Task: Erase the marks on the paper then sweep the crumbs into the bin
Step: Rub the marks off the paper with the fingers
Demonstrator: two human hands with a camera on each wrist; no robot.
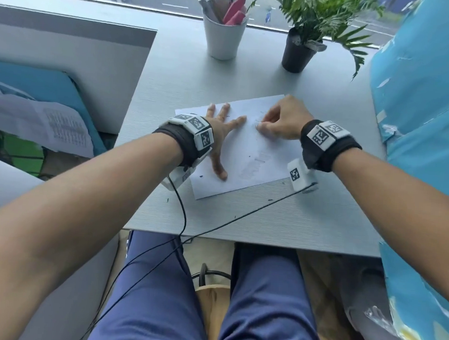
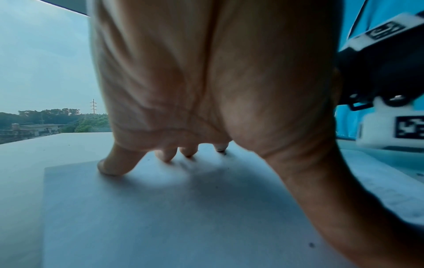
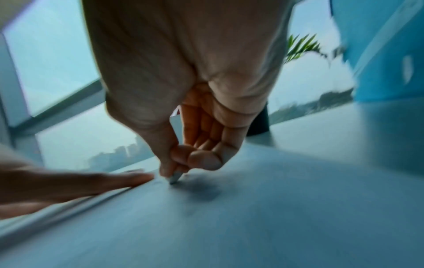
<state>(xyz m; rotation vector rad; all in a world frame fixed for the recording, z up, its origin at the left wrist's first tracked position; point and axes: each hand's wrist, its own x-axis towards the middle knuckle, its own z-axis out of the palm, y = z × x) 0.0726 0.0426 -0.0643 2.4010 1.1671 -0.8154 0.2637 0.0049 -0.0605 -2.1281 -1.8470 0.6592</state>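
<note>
White paper lies mid-table, pinned flat by the spread left hand. The right hand pinches a small eraser against it: erasing underway. Next, probably more rubbing, then gathering crumbs near the front edge; no bin visible.

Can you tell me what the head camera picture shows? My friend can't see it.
A person's right hand rubs a small eraser on a sheet of paper while the left hand presses it flat on a grey table. Dark crumbs lie nearby.
</note>
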